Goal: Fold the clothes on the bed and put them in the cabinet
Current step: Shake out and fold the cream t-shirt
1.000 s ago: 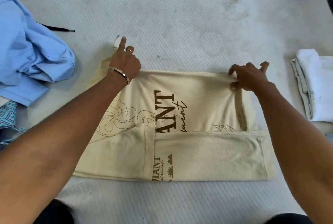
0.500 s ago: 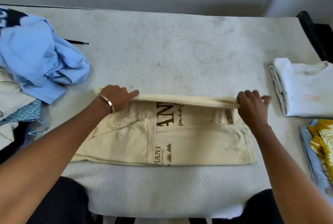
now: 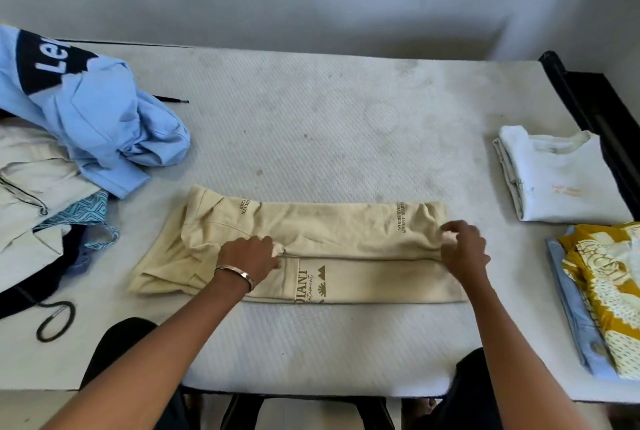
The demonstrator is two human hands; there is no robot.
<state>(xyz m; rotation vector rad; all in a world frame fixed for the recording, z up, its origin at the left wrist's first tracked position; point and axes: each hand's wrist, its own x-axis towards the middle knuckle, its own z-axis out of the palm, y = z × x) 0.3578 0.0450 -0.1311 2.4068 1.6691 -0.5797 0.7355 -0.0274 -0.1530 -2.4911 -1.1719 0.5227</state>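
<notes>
- Lying folded into a long band across the near middle of the bed (image 3: 311,124): cream shirt (image 3: 332,228), far edge brought over to meet the near fold along the centre line.
- Pinching the folded-over edge left of centre: left hand (image 3: 247,256), fingers curled onto the cloth, bangle (image 3: 235,275) at the wrist.
- Gripping the same edge toward the right end: right hand (image 3: 464,249), fingertips bunching a bit of cloth.
- Partly covered by the fold and by the left wrist: brown lettering on the near panel, only fragments legible; small print on the upper panel too fine to read.
- Heaped at the left and cut by the frame edge: blue garment (image 3: 100,124) with a dark printed patch, lettering truncated; pale clothing (image 3: 31,194) and a teal patterned piece (image 3: 83,215) below it, shapes hard to separate.
- Stacked near the right edge: folded white shirt (image 3: 561,176); just nearer, a yellow patterned garment (image 3: 609,291) on a blue one, both cropped by the frame.
- Bare mattress beyond the cream shirt up to the wall, and a strip between it and the near edge.
- Running along the right side of the bed: dark frame rail (image 3: 588,107).
- Dark loop of cord (image 3: 55,320) at the near left edge, well apart from the cream shirt.
</notes>
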